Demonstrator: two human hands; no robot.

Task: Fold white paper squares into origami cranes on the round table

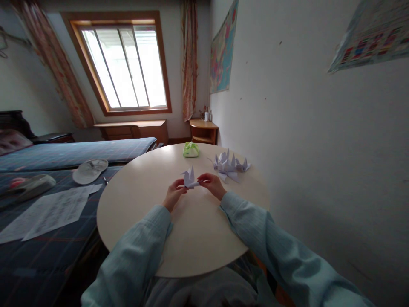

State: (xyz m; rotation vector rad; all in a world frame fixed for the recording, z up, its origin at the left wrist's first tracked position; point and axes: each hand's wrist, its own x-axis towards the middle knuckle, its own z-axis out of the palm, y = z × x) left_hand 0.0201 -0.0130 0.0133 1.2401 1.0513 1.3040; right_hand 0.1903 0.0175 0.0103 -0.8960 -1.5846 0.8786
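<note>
A folded white paper crane (189, 178) is held between my two hands over the middle of the round table (134, 204). My left hand (174, 193) pinches its left lower side, with fingers and thumb closed on the paper. On the other side, my right hand (212, 184) has its fingertips closed on the crane's right wing. One pointed tip of the crane stands upward. To the right of my right hand lies a pile of several similar folded paper cranes (226, 165).
A green and white tissue pack (191, 150) sits near the table's far edge. The wall (306, 162) runs close along the right. At left, a bed with a plaid cover (76, 234) holds printed sheets (57, 211), a cap (90, 170) and a pen (105, 180).
</note>
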